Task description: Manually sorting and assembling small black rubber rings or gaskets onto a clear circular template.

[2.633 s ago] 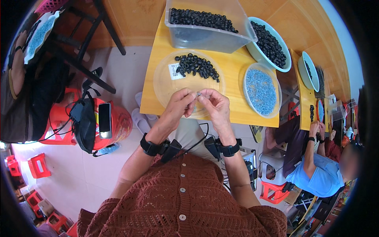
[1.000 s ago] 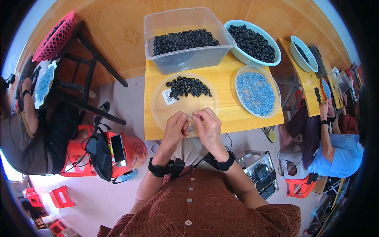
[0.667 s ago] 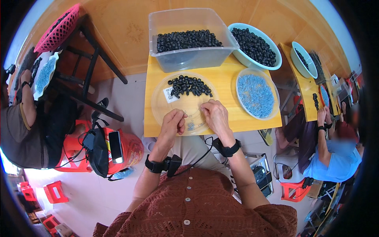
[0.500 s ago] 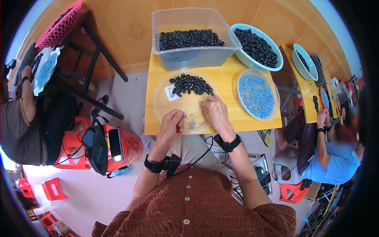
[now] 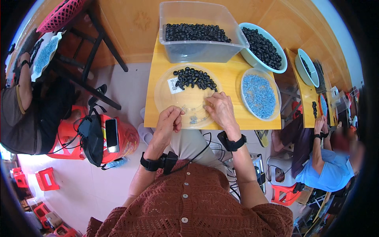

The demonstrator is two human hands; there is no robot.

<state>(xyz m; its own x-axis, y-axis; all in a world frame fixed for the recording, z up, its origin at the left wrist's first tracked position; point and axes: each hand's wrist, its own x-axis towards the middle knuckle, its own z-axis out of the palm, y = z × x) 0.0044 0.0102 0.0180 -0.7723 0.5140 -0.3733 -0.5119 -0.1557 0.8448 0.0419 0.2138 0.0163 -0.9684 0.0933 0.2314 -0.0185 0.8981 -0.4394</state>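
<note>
Over the near edge of a clear round tray (image 5: 164, 83), my left hand (image 5: 169, 121) is closed, thumb and forefinger pinched together. A tiny glint shows at its fingertips, too small to name. My right hand (image 5: 222, 111) bends its fingers in a pinch above the tray's right side, below the black pieces; what they hold cannot be made out. Small round black bead-like pieces (image 5: 194, 78) lie heaped at the tray's far side, beside a white label (image 5: 175, 85). A little cluster of small bluish shiny pieces (image 5: 193, 119) sits near its front edge, between my hands.
Behind the tray stands a clear plastic bin (image 5: 197, 53) of black pieces, beside a pale blue basin (image 5: 285, 65) of more. A round container (image 5: 244, 96) of bluish pieces is at the right. A phone (image 5: 112, 135) lies on a red stool. Co-workers (image 5: 325, 166) sit on both sides.
My right hand has drawn back from the black pieces, toward the near right of the tray. My left hand stays pinched near the front. The whole view has shifted slightly.
</note>
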